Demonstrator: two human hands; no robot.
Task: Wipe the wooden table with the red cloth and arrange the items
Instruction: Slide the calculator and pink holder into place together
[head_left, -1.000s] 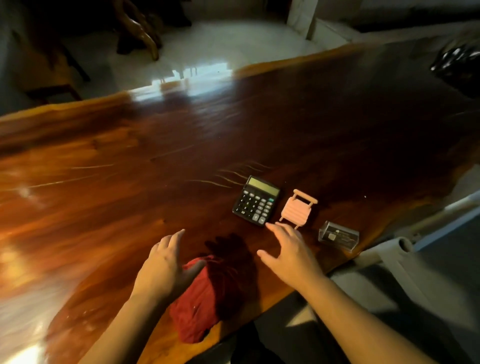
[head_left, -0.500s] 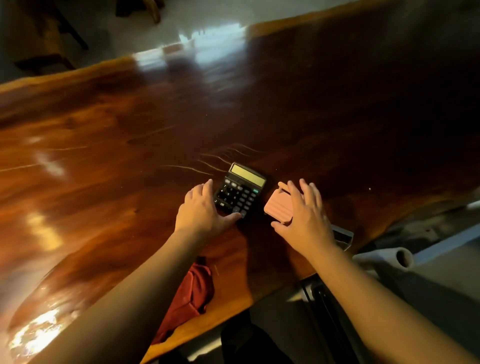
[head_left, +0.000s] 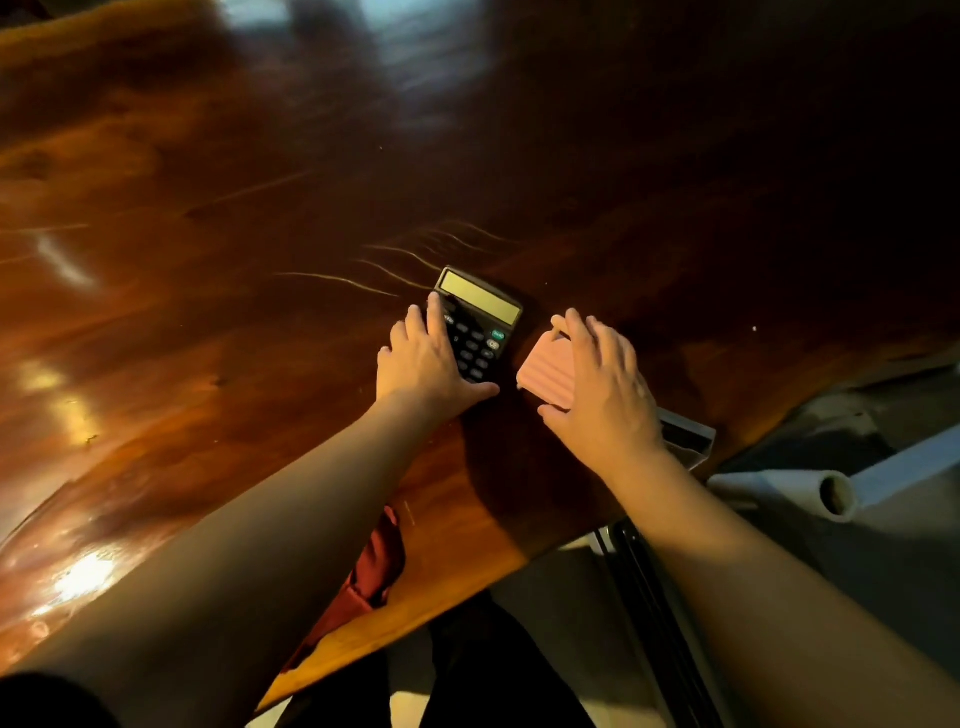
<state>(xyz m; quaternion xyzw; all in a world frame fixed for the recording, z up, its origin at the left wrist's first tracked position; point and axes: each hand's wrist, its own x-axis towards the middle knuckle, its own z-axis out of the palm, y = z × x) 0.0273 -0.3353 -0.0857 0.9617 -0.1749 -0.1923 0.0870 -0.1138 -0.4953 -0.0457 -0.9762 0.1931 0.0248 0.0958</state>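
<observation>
A black calculator (head_left: 483, 322) lies on the polished wooden table (head_left: 208, 260). My left hand (head_left: 426, 358) grips its left side, fingers over the keys and thumb at its near edge. Just to the right, my right hand (head_left: 602, 384) closes over a small pink ribbed chair-shaped item (head_left: 545, 371). The red cloth (head_left: 374, 566) lies bunched at the table's near edge, mostly hidden under my left forearm. A small clear box (head_left: 685, 436) sits behind my right wrist, partly hidden.
The table's near edge runs diagonally from lower left to right. Past the edge at the right lie a pale roll of paper (head_left: 800, 493) and a grey floor. Dark legs show below the edge.
Both hands left the cloth and reached forward; the left took the calculator's side, the right covered the pink item. The calculator and the pink item stay in the same places on the table.
</observation>
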